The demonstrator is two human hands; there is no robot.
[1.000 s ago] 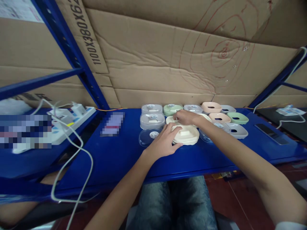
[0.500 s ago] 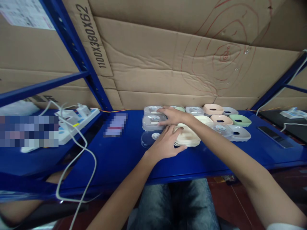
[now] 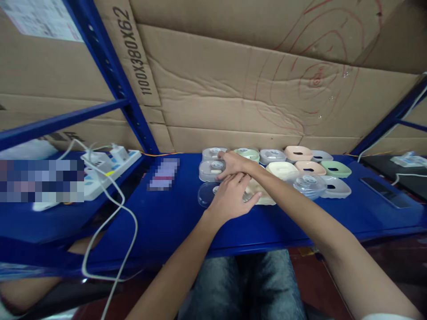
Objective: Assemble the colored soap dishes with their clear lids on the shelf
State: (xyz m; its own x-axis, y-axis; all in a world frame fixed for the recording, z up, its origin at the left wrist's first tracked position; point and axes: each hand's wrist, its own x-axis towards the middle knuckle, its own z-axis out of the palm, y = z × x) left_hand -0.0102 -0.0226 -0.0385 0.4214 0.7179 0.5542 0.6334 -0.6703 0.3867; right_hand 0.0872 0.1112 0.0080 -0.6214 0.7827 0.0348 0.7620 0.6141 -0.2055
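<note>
My right hand reaches across my left arm's side, its thumb and fingers around the right end of a grey plastic box with a clear lid. My left hand lies just in front of it, fingers stretched out and thumb apart, holding nothing that I can see. Under and beside the left hand are a loose clear lid and cream plastic pieces, partly hidden by my hands and forearm. Behind the right hand stand another grey lidded box and a green lidded box.
To the right are a cream piece, stacked clear lids and peach, green and grey slotted pieces. Phones lie on the blue table. A power strip and white cable are at left; cardboard stands behind.
My right hand has shifted slightly toward me around the grey box's end. My left hand's fingers have come closer together, near the right hand. The view has moved slightly.
</note>
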